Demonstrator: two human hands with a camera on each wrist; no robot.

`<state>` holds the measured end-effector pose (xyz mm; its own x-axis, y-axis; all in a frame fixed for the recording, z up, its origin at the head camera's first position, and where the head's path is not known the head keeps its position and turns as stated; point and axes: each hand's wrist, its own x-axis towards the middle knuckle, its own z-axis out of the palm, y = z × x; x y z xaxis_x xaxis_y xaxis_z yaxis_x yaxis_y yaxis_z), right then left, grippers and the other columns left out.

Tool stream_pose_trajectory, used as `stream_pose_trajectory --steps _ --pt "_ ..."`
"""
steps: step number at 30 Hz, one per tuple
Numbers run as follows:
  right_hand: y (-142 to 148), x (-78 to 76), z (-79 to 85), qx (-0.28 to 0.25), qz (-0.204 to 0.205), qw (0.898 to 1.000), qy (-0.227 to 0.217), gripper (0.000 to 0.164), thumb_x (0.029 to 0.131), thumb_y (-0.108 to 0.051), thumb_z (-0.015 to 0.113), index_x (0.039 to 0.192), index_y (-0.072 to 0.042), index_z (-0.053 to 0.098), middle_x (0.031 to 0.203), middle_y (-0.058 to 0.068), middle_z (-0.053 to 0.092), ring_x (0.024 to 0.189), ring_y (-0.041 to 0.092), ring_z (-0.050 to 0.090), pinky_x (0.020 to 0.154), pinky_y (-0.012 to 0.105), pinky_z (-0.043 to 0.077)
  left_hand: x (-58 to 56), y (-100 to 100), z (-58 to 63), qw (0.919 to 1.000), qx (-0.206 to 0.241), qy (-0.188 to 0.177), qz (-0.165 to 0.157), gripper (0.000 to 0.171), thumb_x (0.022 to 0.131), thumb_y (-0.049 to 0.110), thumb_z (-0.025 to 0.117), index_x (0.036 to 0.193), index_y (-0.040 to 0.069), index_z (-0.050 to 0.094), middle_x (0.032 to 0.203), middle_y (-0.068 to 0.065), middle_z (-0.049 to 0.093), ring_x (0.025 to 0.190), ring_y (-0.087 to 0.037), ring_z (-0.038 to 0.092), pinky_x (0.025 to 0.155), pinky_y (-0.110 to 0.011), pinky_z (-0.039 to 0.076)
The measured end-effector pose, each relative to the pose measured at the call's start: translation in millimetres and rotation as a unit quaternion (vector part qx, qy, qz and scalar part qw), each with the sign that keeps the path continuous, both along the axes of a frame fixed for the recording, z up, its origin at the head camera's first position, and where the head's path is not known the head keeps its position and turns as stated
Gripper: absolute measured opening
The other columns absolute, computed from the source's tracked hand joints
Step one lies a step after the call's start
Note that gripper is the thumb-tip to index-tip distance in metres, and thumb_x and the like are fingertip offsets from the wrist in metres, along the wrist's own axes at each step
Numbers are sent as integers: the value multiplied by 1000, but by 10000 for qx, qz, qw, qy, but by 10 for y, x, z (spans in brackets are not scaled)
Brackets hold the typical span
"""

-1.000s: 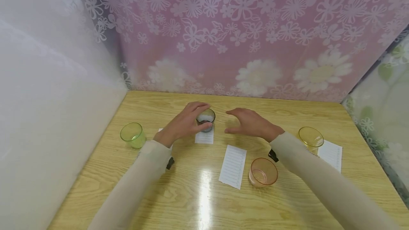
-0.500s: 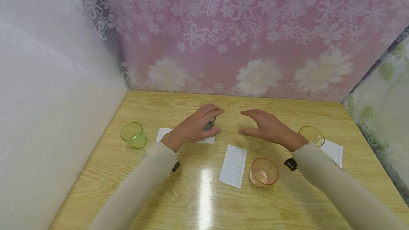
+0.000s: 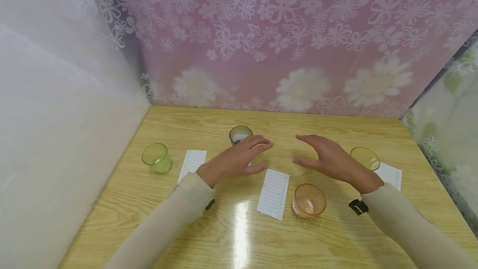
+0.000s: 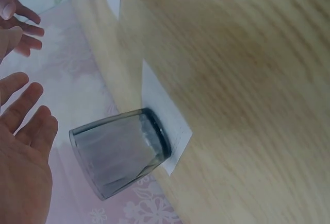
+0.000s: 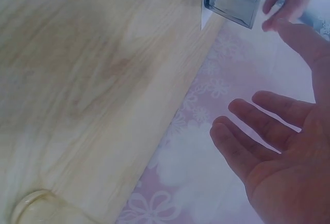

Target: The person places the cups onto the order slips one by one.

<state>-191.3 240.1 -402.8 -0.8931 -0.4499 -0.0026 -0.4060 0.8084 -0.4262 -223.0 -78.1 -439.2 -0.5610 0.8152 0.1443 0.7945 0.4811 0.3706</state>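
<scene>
A dark grey glass (image 3: 239, 133) stands upright toward the back of the table; the left wrist view shows its base on a white slip of paper (image 4: 167, 121). My left hand (image 3: 240, 159) hovers just in front of the glass, fingers loosely extended, holding nothing, and partly covers it in the head view. To the right, my right hand (image 3: 330, 159) is held in the air with fingers and thumb spread apart, also holding nothing. An orange glass (image 3: 308, 201) stands below it, beside a lined paper slip (image 3: 274, 194).
A green glass (image 3: 157, 159) stands at the left, near another lined slip (image 3: 193, 161). At the right, a yellow glass (image 3: 364, 159) stands by a paper slip (image 3: 390, 175), partly behind the right forearm. A pink floral curtain (image 3: 276, 45) borders the table's back edge.
My left hand has drawn away from the grey glass, toward the right and nearer to me. My right hand has moved further right, widening the gap between the hands. The glasses stay put.
</scene>
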Motion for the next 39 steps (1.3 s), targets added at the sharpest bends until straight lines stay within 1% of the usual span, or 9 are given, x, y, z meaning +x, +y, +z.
stream_pose_trajectory --steps 5,10,13,17,21,25,28,36,39 --pt "103 119 -49 -97 -65 9999 59 77 106 -54 70 163 -8 50 161 23 55 148 50 52 115 73 44 64 35 -63 9998 -139 63 -133 65 112 35 65 167 10 43 168 -9 46 162 -29 37 130 -45 39" --pt "182 232 -98 -246 -62 9993 264 72 106 -47 72 162 -6 51 158 23 58 144 50 55 113 72 46 112 54 -157 9994 -243 114 -235 65 111 36 67 166 9 45 167 -8 48 159 -27 42 128 -41 41" --pt "223 296 -130 -366 -79 9984 419 70 105 -43 74 160 -6 53 156 21 61 137 48 62 109 69 51 149 44 -197 9989 -420 -11 -186 66 112 39 65 168 11 42 169 -5 46 159 -24 41 127 -38 43" --pt "260 380 -163 -623 -180 9966 518 68 105 -41 74 160 -7 54 155 19 62 129 47 68 103 67 55 205 24 -227 9979 -536 -353 -85 68 112 41 64 170 15 40 171 -1 42 160 -20 39 126 -37 44" --pt "289 474 -211 -900 -234 9941 556 63 107 -37 73 161 -11 53 155 15 63 129 46 68 104 66 54 244 8 -265 9967 -608 -532 -77 69 112 44 63 170 18 38 173 1 39 161 -17 37 125 -37 45" --pt "315 564 -285 -1084 -225 9918 636 61 108 -31 70 164 -17 50 153 10 64 129 41 69 105 59 53 280 -6 -303 9961 -649 -579 -116 70 112 45 63 171 18 38 173 1 39 162 -17 36 126 -36 44" --pt "327 624 -351 -1118 -222 9906 756 66 107 -27 72 167 -21 45 152 7 65 126 37 71 104 52 54 308 -12 -324 9961 -654 -566 -153 70 111 45 65 170 17 39 173 1 39 160 -16 37 124 -35 46" --pt "348 760 -518 -1366 -70 9877 760 82 98 -21 82 169 -23 42 151 4 65 125 35 71 106 25 54 351 -10 -375 9958 -801 -372 -248 74 109 45 68 170 17 39 172 -1 41 161 -18 36 127 -34 43" --pt "356 792 -577 -1516 34 9858 716 85 94 -19 86 168 -22 43 150 7 66 125 34 71 107 19 52 379 -17 -385 9957 -817 -363 -235 76 108 46 70 170 16 39 172 -2 41 161 -18 36 127 -33 42"
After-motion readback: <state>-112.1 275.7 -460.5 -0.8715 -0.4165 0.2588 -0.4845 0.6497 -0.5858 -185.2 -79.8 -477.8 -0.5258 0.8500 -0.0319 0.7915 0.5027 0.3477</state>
